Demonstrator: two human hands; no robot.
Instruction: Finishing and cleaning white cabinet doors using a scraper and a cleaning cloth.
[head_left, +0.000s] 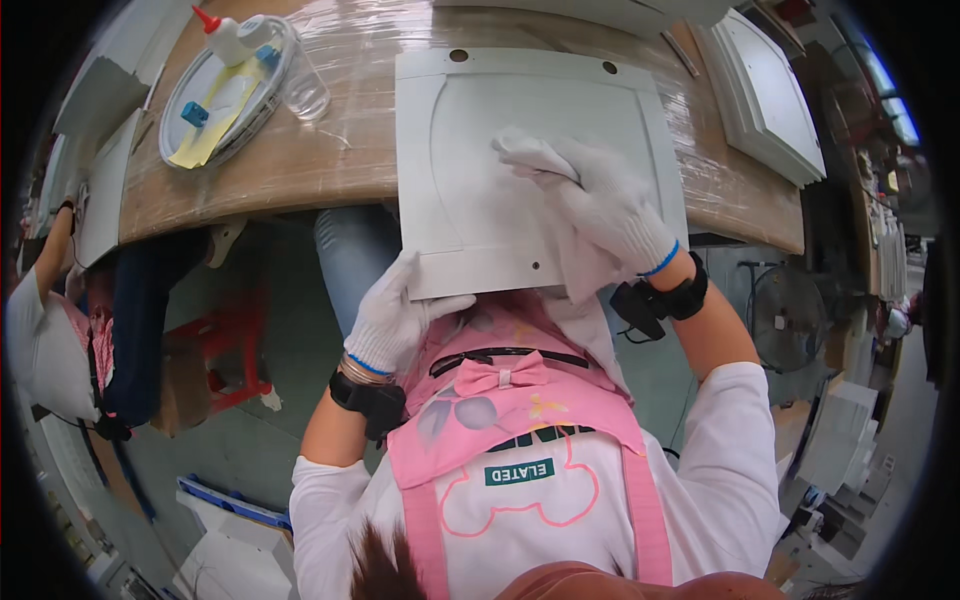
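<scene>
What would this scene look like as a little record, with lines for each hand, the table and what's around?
Left hand: gloved, gripping the white panel at its near left corner
Right hand: gloved, holding a pale cloth over the panel
Table: brown, covered in clear film
Table, left: round tray, red-tipped bottle, yellow paper
Table, right: stacked white boards
</scene>
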